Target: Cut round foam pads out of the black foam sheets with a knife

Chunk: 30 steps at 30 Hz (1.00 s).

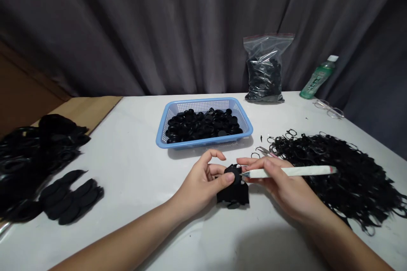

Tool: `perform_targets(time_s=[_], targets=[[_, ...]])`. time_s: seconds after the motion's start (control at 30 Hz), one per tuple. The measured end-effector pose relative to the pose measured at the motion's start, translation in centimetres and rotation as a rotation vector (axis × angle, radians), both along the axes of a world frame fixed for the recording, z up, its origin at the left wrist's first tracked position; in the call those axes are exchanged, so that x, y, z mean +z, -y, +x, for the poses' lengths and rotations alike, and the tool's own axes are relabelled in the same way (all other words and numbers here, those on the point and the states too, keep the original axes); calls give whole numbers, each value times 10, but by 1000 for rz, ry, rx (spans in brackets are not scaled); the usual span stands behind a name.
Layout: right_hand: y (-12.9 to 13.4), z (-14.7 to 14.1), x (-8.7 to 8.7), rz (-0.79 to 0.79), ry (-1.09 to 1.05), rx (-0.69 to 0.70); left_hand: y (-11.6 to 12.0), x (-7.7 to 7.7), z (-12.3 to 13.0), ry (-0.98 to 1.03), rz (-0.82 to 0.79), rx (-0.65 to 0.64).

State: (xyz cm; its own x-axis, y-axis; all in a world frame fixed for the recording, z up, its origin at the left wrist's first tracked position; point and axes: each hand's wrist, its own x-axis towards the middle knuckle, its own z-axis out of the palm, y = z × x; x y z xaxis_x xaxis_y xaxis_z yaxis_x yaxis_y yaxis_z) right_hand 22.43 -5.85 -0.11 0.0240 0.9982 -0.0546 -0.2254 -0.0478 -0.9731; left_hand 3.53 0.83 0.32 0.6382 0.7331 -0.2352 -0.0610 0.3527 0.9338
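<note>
My left hand (201, 182) pinches a small black cloth piece (233, 197) with a round black disc (234, 173) on top, thumb pressing on the disc. A white pen-shaped tool (307, 171) with a dark, thin tip lies in my right hand (282, 184), gripped between thumb and fingers. Its tip meets the right side of the disc; whether it goes into the cloth I cannot tell. Just beyond my right fingers, partly covered, are small scissors (264, 150). Past both hands stands a blue basket (203, 142) holding many black round pieces.
A heap of black rings and scraps (337, 165) spreads at right. On the left lie black round cloth pieces (71, 199) and a dark pile (34, 156). At the back stand a filled zip bag (263, 76), a green bottle (319, 78) and glasses (335, 113).
</note>
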Motion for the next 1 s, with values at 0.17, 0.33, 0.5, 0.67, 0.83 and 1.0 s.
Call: perform_targets(time_s=[0.17,0.33,0.5,0.67,0.83,1.0], targets=[[-2,-5,-1,-67,-203,16,-2,0,-2,-1,-10,-12],[-1,-5,-5,-83,-210,14,-3,1,-1,0,-31,-6],[0,-4,-6,-75,-130,27,-3,-2,-3,-28,-14,2],[3,-2,5,-9,225,5,-3,-2,-4,-54,17,0],[9,-5,9,154,650,20,3,5,-3,-110,169,24],[9,-11,1,282,825,16,7,8,-7,-109,324,-72]])
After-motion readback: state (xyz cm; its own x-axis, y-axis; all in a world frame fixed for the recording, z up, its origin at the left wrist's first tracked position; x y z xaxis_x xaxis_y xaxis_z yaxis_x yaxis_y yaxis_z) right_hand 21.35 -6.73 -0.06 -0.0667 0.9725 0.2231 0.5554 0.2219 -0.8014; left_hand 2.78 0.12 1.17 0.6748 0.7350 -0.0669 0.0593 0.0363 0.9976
